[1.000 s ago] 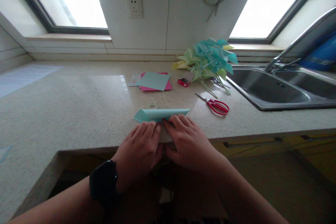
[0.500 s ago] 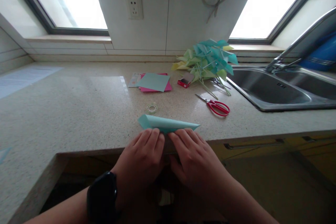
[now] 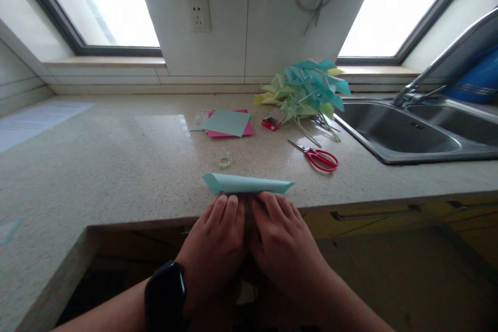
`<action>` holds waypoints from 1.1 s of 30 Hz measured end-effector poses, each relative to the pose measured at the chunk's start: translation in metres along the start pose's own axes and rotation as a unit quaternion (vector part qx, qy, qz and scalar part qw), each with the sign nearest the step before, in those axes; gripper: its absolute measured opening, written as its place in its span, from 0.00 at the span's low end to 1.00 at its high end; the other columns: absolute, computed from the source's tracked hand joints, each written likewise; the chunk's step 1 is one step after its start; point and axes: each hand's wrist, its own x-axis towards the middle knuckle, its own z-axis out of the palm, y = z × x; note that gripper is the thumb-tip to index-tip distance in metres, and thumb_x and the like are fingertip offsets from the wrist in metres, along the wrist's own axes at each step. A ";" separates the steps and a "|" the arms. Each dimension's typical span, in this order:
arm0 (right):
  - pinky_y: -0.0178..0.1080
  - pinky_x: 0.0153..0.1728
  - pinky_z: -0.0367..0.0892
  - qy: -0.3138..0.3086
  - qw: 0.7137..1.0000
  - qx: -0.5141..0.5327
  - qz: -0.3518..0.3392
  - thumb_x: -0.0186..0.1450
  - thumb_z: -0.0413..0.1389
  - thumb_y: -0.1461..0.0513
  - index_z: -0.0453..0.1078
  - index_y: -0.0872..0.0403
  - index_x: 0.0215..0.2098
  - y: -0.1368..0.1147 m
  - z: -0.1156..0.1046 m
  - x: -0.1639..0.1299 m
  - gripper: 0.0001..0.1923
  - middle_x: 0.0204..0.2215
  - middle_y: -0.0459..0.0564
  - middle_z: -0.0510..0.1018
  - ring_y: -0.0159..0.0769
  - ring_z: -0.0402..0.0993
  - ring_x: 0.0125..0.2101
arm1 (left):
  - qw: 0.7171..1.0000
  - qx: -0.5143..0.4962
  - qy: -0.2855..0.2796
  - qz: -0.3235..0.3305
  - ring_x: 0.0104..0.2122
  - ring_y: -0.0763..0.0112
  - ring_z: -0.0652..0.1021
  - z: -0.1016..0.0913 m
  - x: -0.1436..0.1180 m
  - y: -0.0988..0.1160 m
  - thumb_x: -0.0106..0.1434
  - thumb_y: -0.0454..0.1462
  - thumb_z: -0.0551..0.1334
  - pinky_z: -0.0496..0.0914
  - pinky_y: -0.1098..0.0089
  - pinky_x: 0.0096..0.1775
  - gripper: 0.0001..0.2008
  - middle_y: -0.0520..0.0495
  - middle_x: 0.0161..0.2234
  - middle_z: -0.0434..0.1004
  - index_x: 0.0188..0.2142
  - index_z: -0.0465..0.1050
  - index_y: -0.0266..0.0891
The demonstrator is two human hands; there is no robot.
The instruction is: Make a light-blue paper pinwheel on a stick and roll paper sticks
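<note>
A light blue sheet of paper [image 3: 249, 183], rolled into a loose tube, lies at the front edge of the counter. My left hand [image 3: 218, 233] presses its curled fingers on the near side of the roll, left of its middle. Beside it, my right hand [image 3: 282, 233] has bent fingers on the near side toward the right end. Both thumbs are mostly hidden below the fingers. Just beyond the roll lies a small roll of clear tape [image 3: 224, 161]. Red-handled scissors [image 3: 321, 159] rest farther right, blades pointing left.
Behind the tape is a stack of pink and blue paper sheets [image 3: 227, 123]. A small red box [image 3: 273, 120] lies near a bunch of paper flowers [image 3: 311, 85] with green stems. A steel sink [image 3: 404, 129] is at the right; printed paper [image 3: 39, 116] lies at the left.
The paper has rolled slightly toward me into a narrower tube, and its right end now shows an open flap. My hands have drawn closer together.
</note>
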 end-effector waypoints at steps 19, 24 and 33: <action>0.50 0.51 0.64 0.075 0.997 -0.035 0.002 0.64 0.59 0.64 0.71 0.58 0.54 0.009 0.016 0.006 0.19 0.44 0.57 0.71 0.49 0.64 0.45 | 1.000 0.017 -0.010 0.008 0.50 0.46 0.75 0.010 0.014 -0.004 0.67 0.30 0.55 0.72 0.48 0.54 0.20 0.26 0.49 0.77 0.56 0.68 0.18; 0.49 0.49 0.63 0.052 0.998 -0.043 -0.005 0.65 0.59 0.62 0.72 0.56 0.52 0.012 0.015 0.005 0.16 0.43 0.54 0.72 0.47 0.64 0.43 | 1.000 0.003 -0.017 0.007 0.44 0.49 0.75 0.002 0.020 -0.006 0.66 0.31 0.57 0.75 0.53 0.47 0.16 0.31 0.44 0.76 0.51 0.73 0.22; 0.50 0.49 0.65 0.057 0.996 -0.065 -0.013 0.66 0.57 0.61 0.65 0.58 0.62 0.015 0.017 0.004 0.26 0.51 0.58 0.73 0.48 0.66 0.44 | 1.000 -0.017 -0.001 -0.002 0.37 0.55 0.75 -0.004 0.025 -0.011 0.64 0.30 0.58 0.76 0.55 0.43 0.11 0.37 0.36 0.75 0.44 0.74 0.27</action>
